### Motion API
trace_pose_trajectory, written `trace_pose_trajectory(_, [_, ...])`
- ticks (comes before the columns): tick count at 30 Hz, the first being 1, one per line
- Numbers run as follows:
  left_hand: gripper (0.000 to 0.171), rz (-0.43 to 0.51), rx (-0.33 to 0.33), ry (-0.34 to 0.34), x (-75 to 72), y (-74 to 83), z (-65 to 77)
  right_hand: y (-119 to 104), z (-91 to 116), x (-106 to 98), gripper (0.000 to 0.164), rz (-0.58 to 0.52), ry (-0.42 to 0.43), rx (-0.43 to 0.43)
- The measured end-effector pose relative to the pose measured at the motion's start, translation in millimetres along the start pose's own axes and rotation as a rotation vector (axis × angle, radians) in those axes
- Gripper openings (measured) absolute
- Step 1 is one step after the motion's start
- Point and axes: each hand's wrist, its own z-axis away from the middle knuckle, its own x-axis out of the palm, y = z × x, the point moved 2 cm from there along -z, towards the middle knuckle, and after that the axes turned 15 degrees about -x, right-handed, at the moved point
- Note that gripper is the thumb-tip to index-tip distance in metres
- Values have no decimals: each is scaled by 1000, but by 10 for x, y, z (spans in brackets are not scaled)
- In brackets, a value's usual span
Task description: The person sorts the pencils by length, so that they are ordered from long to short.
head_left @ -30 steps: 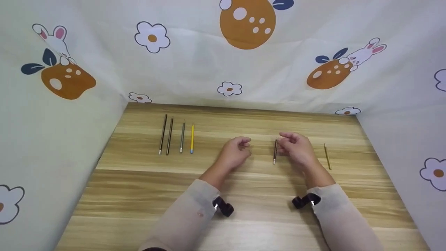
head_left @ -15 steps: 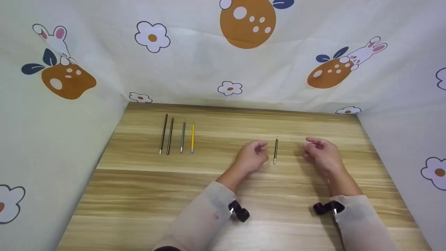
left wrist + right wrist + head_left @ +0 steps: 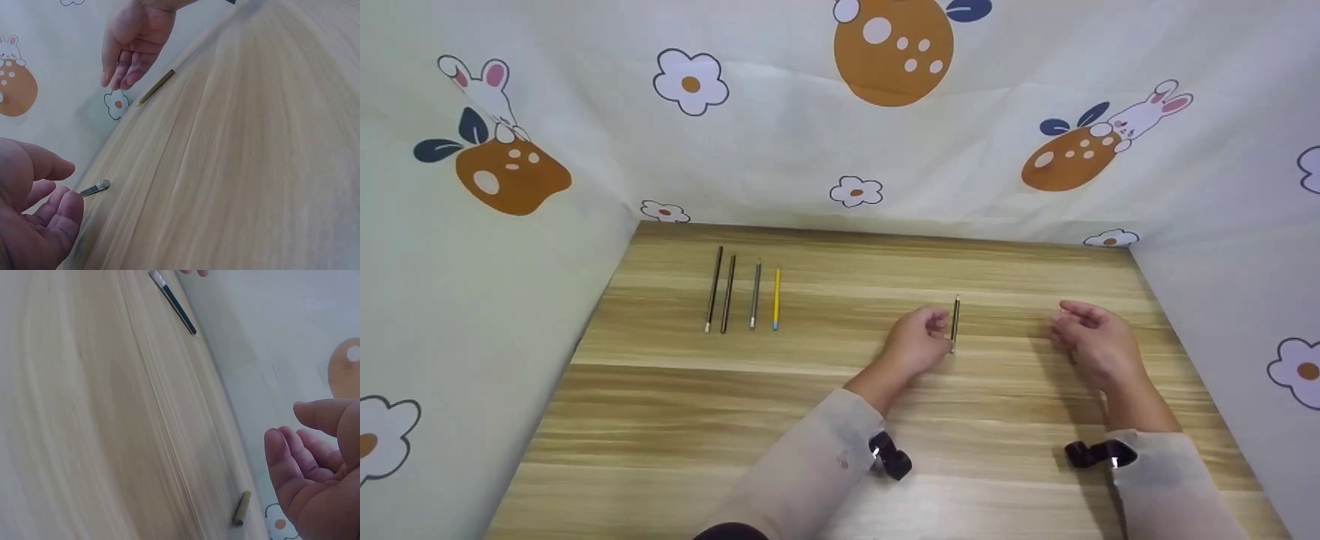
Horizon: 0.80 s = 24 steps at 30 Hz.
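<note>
A short dark pencil with a pale eraser end lies on the wooden table, right beside my left hand. That hand's fingers are loosely bent, and in the left wrist view the thumb and fingers stand apart with the pencil just beyond them. Farther right, my right hand hovers over a short gold-brown pencil, mostly hidden by it in the head view. This pencil shows lying on the table in the right wrist view, next to the relaxed right fingers.
Toward the back left of the table, a row of pencils lies side by side: a long black one, a dark one, a grey one and a yellow one. Patterned cloth encloses the back and sides.
My right hand has moved right, away from the dark pencil and over the gold-brown one. My left hand has moved right until it is beside the dark pencil.
</note>
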Motion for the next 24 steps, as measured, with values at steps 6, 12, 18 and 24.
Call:
trace_pose_trajectory(6, [58, -16, -37, 13, 58, 33, -34, 21, 1, -169, 28, 29, 41, 4])
trace_pose_trajectory(12, [63, -51, -53, 18, 115, 57, -92, 102, -23, -307, 33, 95, 59, 7])
trace_pose_trajectory(18, [64, -73, -83, 18, 131, 73, -129, 177, -51, -380, 52, 163, 49, 22])
trace_pose_trajectory(24, [66, -176, -80, 33, 132, 82, -142, 241, -50, -396, 64, 94, 71, 50])
